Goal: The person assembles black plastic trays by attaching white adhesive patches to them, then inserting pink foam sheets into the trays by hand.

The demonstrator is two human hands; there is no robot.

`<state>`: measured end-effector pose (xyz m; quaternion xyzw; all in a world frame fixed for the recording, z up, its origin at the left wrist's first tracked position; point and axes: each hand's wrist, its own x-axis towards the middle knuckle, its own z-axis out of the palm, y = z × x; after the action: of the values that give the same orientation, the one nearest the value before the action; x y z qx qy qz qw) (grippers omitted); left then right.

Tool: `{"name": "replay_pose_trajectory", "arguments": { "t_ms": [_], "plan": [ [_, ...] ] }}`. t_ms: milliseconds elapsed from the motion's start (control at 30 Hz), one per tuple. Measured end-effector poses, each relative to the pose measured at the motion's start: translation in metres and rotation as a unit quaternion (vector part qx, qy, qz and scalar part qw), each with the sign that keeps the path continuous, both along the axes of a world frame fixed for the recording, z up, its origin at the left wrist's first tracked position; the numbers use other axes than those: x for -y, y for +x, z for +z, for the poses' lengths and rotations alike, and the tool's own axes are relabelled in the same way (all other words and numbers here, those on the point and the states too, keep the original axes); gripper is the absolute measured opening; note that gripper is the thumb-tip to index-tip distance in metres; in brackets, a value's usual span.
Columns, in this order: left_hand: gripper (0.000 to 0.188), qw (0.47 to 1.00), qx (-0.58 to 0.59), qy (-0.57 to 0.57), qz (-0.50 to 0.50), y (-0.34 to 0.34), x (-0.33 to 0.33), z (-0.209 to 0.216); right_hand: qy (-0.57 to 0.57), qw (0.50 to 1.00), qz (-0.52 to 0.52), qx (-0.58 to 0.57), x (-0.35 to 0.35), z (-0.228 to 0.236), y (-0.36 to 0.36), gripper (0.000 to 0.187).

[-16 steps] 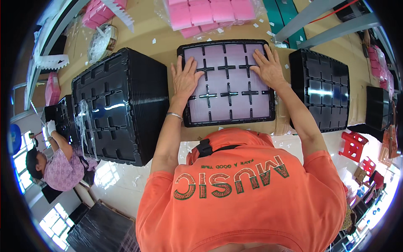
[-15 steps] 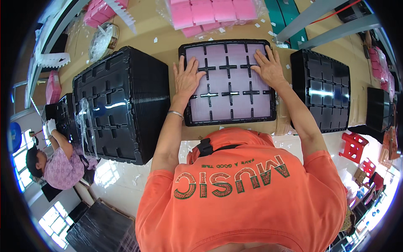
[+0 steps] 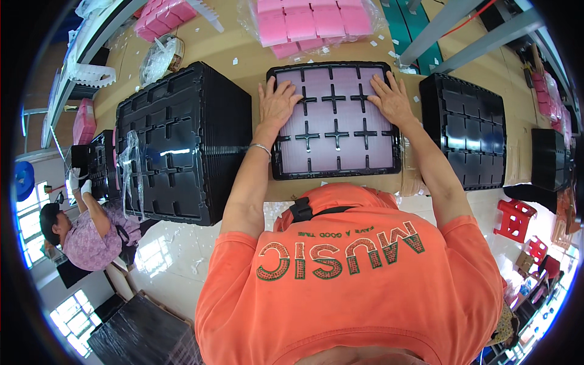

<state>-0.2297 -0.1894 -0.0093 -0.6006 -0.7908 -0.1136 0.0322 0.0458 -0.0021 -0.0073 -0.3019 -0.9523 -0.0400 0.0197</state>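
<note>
**Both hands flat on the pink-filled tray**

I see both of my hands pressed palm-down on the black compartment tray (image 3: 336, 121), which sits on the bench (image 3: 243, 42) at the middle of its near edge, right in front of my chest. The tray's pockets are filled with pale pink pieces, split by black cross-shaped dividers.

My left hand (image 3: 277, 103) lies on the tray's far left corner, fingers spread wide and flat, gripping nothing; a thin bracelet (image 3: 261, 148) shows at the wrist. My right hand (image 3: 391, 100) rests on the far right corner, fingers likewise splayed and flat on the pink surface, holding nothing.

Just left of the tray, a tall stack of empty black trays (image 3: 182, 143) reaches over the bench's near edge, with a strip of clear film (image 3: 129, 164) draped over its left side. To the right, near but not touching, stands another black stack (image 3: 465, 137), and a smaller one (image 3: 549, 159) further toward the right end.

At the far edge, directly beyond the tray, a clear bag of pink blocks (image 3: 313, 23) lies (its front row just beside the tray's rim). More pink blocks (image 3: 164, 15) sit toward the far left corner, with a roll in clear wrap (image 3: 159, 56) beside them.

Down at the left, another person in a patterned top (image 3: 85, 234) works with white gloves at a separate stack. Red stools (image 3: 516, 218) stand on the floor to the right.
</note>
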Motion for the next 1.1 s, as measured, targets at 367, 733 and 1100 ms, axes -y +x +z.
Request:
{"name": "replay_pose_trajectory", "arguments": {
  "t_ms": [367, 733, 1100],
  "plan": [
    [0.033, 0.915, 0.259, 0.068, 0.302, 0.016, 0.066, -0.021, -0.175, 0.908, -0.305, -0.229, 0.025, -0.023, 0.045, 0.030],
    [0.023, 0.643, 0.644, 0.175, 0.377, -0.004, 0.060, -0.019, -0.314, 0.795, -0.334, -0.397, 0.015, 0.008, 0.053, 0.025],
    [0.026, 0.662, 0.705, 0.254, 0.001, 0.032, 0.034, 0.168, -0.257, 0.744, -0.226, -0.573, 0.060, 0.256, 0.174, 0.034]
  ]
}}
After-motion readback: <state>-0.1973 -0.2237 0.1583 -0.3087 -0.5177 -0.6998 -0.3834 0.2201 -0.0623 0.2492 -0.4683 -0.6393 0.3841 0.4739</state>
